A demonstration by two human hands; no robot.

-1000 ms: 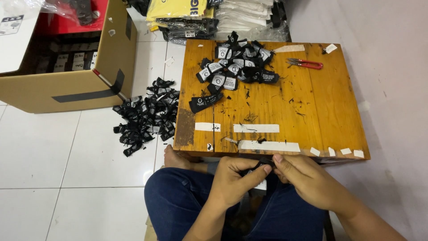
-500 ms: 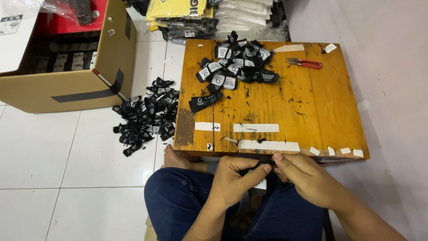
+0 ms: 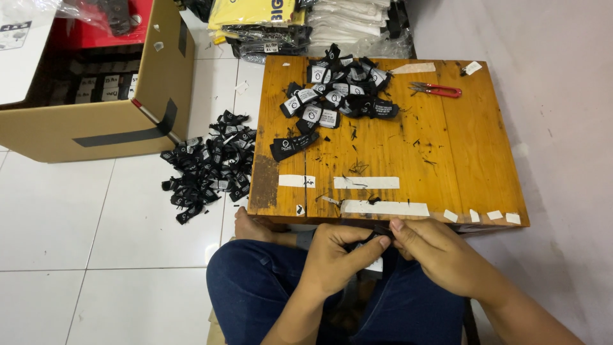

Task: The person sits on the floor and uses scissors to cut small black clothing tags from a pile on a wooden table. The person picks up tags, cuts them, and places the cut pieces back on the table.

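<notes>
Hands, left (image 3: 335,259) and right (image 3: 434,252), seemingly pinch a black label (image 3: 383,231) beside wooden table (image 3: 447,160) on tiled floor (image 3: 76,243).

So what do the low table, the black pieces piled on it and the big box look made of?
Low table: wood, glossy orange varnish, plank seams, worn dark corner. Black pieces: probably woven fabric labels, limp and folded. Big box: brown corrugated cardboard, matte, black-taped.

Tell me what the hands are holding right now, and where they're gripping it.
Both the left hand and right hand pinch a small black label between their fingertips; which edges cannot be told.
</notes>
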